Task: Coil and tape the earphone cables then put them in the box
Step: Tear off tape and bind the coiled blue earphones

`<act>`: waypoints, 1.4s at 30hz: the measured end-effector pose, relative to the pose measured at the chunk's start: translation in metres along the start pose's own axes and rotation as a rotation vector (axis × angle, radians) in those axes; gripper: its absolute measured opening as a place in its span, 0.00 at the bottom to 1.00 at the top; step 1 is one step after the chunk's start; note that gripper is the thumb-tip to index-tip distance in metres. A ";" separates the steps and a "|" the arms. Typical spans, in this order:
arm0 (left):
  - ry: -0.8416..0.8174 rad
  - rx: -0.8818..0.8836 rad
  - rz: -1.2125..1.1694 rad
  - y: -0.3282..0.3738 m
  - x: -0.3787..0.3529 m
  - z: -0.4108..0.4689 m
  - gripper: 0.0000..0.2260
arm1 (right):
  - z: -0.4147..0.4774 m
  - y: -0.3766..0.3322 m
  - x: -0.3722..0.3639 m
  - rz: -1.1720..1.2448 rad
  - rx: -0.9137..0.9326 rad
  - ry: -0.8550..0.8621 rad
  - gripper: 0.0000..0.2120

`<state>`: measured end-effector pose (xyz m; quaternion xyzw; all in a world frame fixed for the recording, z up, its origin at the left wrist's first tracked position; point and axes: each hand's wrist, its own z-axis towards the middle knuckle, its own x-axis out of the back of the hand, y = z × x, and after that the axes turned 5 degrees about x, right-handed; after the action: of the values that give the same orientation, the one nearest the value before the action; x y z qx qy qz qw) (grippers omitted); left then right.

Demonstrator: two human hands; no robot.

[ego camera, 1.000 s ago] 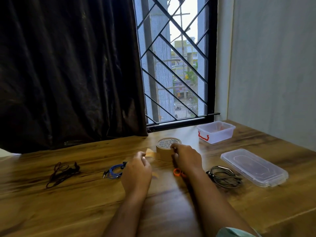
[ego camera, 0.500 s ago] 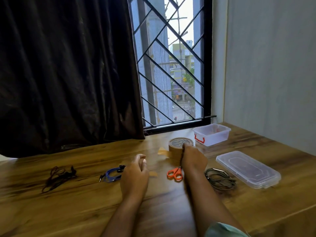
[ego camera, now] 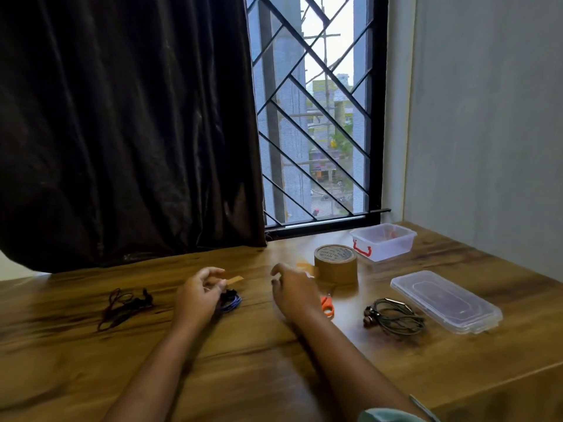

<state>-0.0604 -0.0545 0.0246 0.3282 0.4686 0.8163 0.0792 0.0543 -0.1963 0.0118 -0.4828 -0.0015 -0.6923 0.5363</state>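
Observation:
My left hand (ego camera: 197, 295) pinches a short strip of brown tape (ego camera: 234, 280) at its fingertips. Its lower fingers lie against the coiled blue earphone cable (ego camera: 232, 301) on the wooden table (ego camera: 243, 376). My right hand (ego camera: 294, 292) hovers with loosely curled fingers and holds nothing, just left of the brown tape roll (ego camera: 335, 263). Partly hidden behind my right wrist lie the orange-handled scissors (ego camera: 327, 306). A dark red earphone cable (ego camera: 125, 303) lies loose at the left. A dark green coiled cable (ego camera: 394, 316) lies at the right. The open clear box (ego camera: 396, 246) stands by the window.
The box's clear lid (ego camera: 446, 301) lies flat at the right, near the table's edge. A dark curtain (ego camera: 122, 132) hangs behind the table on the left. A barred window (ego camera: 316, 117) and a grey wall (ego camera: 487, 117) close off the back and right.
My right hand has let go of the scissors and moved left, away from the tape roll. My left hand, with the tape strip, has moved onto the blue cable.

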 end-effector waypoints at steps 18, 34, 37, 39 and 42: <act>-0.095 -0.100 0.022 -0.036 0.010 0.035 0.06 | 0.039 -0.022 -0.077 0.699 -0.105 -0.102 0.08; 0.135 0.286 -0.311 -0.047 0.007 0.045 0.31 | 0.047 -0.020 -0.082 0.510 0.096 0.100 0.06; 0.065 0.304 -0.196 -0.050 0.012 0.046 0.22 | 0.046 -0.023 -0.083 0.538 0.148 0.031 0.06; -0.079 0.226 0.157 -0.044 0.011 0.042 0.16 | 0.046 -0.026 -0.085 0.544 0.218 -0.015 0.06; -0.184 0.127 0.530 -0.041 0.009 0.039 0.13 | 0.047 -0.023 -0.082 0.488 0.292 -0.066 0.10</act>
<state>-0.0512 0.0001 0.0086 0.5164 0.4075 0.7443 -0.1154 0.0652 -0.1013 -0.0056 -0.4087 -0.0025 -0.5191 0.7506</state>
